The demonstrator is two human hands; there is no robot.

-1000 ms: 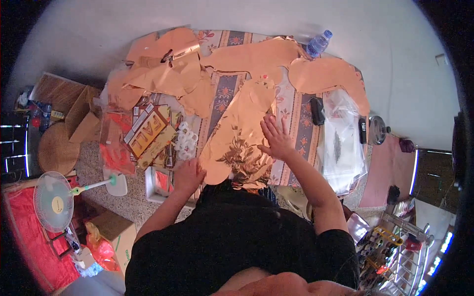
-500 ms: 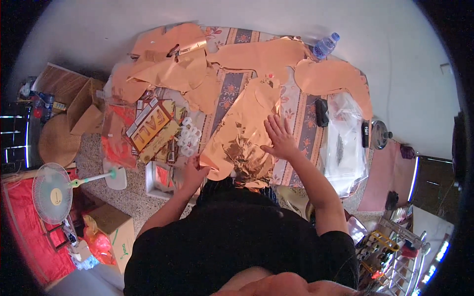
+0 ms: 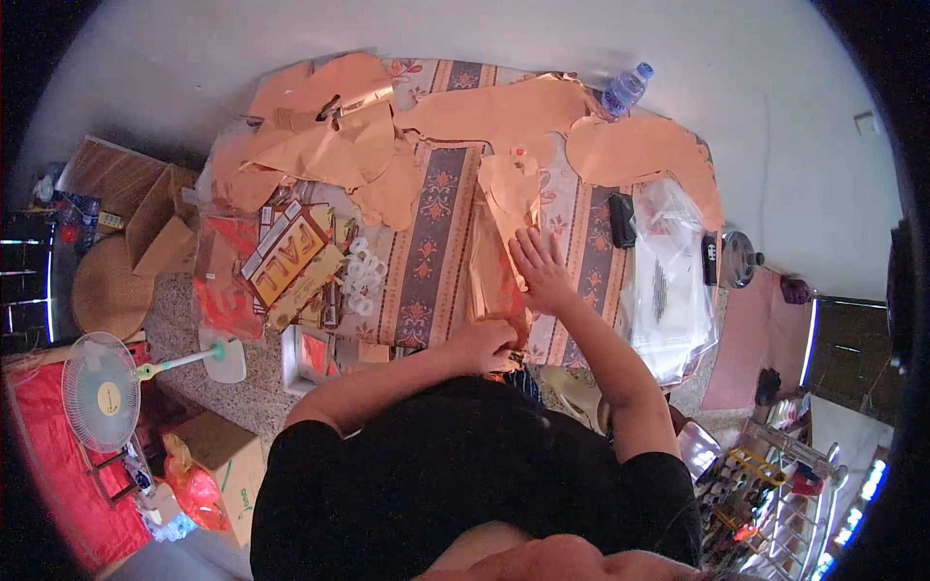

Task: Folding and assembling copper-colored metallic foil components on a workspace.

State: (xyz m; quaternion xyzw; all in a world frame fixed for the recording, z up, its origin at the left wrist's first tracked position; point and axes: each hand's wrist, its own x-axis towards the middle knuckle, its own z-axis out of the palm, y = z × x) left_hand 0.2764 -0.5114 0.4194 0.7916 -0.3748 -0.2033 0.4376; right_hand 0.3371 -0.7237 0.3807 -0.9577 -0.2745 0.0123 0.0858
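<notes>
**A copper foil sheet [image 3: 494,266] lies folded narrow between two hands**

In the head view, we see the foil sheet on the patterned tablecloth [image 3: 426,247], at the near middle of the table, in front of the person's black shirt [image 3: 465,465]. Its upper part is bright and shiny like copper; the lower part shows a duller, brownish-orange face with long creases. Some crumpled, glittering foil shows under the left hand [image 3: 481,344].

The long axis of the sheet runs from the near table edge toward the far side, almost straight away from the person. Its far end, which is rounded, points to the large foil piece [image 3: 504,108] behind it.

The left hand is closed, its fingers bent upon the near end of the sheet. The right hand [image 3: 542,271] is open and flat, fingers spread a little, and rests at the right edge.

Compared with one second ago, we notice that the sheet is much narrower: its left half is turned over to the right, and more tablecloth is uncovered. The left hand is moved rightward from beside the white rings [image 3: 363,278]; the right hand stays nearly at the same place.
</notes>
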